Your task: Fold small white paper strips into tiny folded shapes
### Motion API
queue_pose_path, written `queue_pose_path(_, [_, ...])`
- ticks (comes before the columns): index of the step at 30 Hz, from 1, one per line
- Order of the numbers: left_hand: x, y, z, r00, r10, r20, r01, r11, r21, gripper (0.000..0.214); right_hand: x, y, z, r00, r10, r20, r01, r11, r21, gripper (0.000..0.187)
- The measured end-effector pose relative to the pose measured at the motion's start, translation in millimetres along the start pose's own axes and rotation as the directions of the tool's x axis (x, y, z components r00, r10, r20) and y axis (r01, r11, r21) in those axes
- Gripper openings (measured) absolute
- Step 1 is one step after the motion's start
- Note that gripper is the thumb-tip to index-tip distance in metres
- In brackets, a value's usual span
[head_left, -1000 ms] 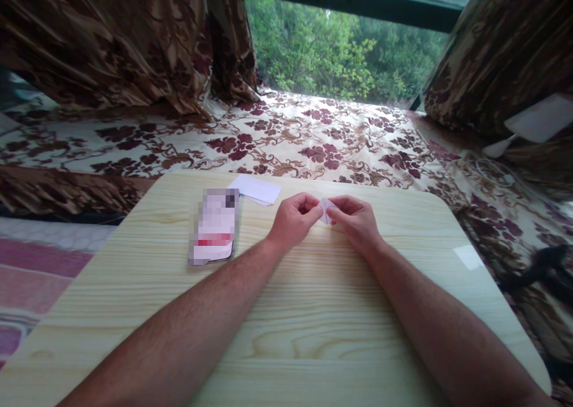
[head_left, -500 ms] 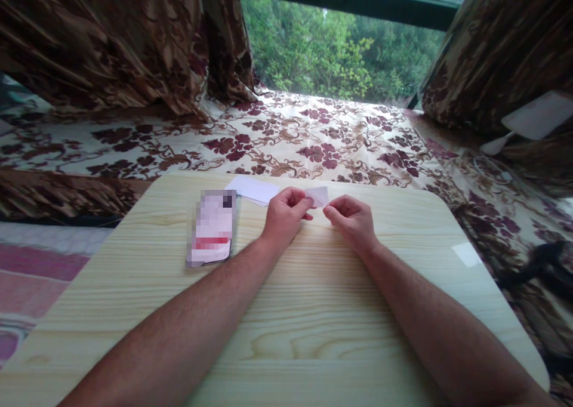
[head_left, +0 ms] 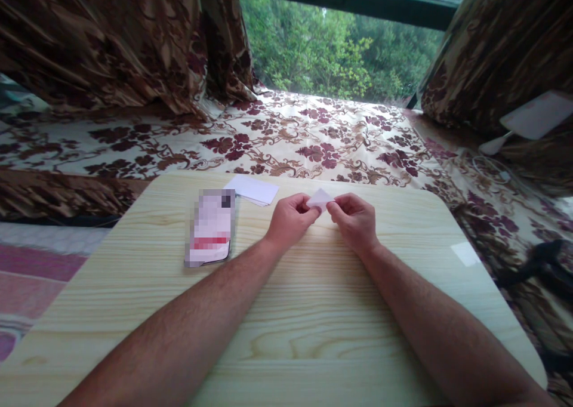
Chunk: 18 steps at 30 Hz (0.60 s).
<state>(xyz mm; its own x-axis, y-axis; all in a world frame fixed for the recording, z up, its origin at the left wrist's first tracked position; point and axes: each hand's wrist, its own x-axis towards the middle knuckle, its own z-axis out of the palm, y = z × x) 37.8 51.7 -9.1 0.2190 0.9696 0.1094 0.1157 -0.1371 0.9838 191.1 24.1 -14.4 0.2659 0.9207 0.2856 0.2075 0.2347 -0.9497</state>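
Observation:
A small piece of folded white paper [head_left: 321, 197] is held between my two hands over the far part of the table. My left hand [head_left: 293, 218] pinches its left side between thumb and fingers. My right hand [head_left: 355, 215] grips the right corner with thumb and forefinger. The paper's outline looks like a diamond or triangle, with a point facing away from me. Beyond my left hand lies a stack of white paper sheets [head_left: 253, 190]. My fingers cover the lower edges of the folded piece.
A phone [head_left: 211, 227], partly blurred out, lies left of my left forearm on the wood-grain table [head_left: 286, 335]. Behind the table spreads a floral cloth [head_left: 322, 132] below a window. A white lamp [head_left: 532, 117] stands at the right, and curtains [head_left: 134, 37] hang on both sides.
The folded paper has turned so a point faces away from me. My left hand has shifted slightly right, and my right hand now grips the paper's corner.

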Motion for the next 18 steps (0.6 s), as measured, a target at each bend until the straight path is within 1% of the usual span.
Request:
queue_pose_path(3, [0,0,0.3,1.000,0.005,0.009,-0.005,0.999,0.040,0.016,0,1,2,1.000,-0.012,0.015,0.012,1.000,0.013,0.018])
queue_pose_path(6, [-1,3,0.1,1.000,-0.006,0.021,0.005,0.999,0.042,0.012,-2,3,3,0.998,-0.046,0.035,0.046,0.999,0.015,0.013])
queue_pose_path(8, [-2,5,0.0,0.999,-0.022,0.037,0.021,0.999,0.028,0.013,-3,5,4,0.996,-0.086,0.030,0.087,0.996,-0.003,0.010])
queue_pose_path(10, [-2,8,-0.1,0.998,-0.041,0.055,0.040,0.999,0.004,0.016,-4,6,3,0.988,-0.154,0.024,0.155,0.987,-0.046,0.007])
queue_pose_path(12, [-2,10,-0.5,0.996,-0.054,0.071,0.056,0.998,-0.021,0.017,-5,4,1,0.971,-0.238,0.037,0.240,0.965,-0.107,0.002])
queue_pose_path(13, [-2,10,-0.8,0.995,-0.059,0.078,0.062,0.997,-0.034,0.017,-5,3,0,0.959,-0.277,0.050,0.282,0.950,-0.137,0.003])
queue_pose_path(15, [-1,9,-1.8,0.994,-0.064,0.089,0.070,0.995,-0.067,0.017,-6,-1,-2,0.935,-0.345,0.083,0.355,0.917,-0.182,0.008])
queue_pose_path(18, [1,5,-3.2,0.993,-0.059,0.099,0.071,0.990,-0.123,0.016,-6,-5,-4,0.897,-0.424,0.121,0.441,0.876,-0.196,0.013])
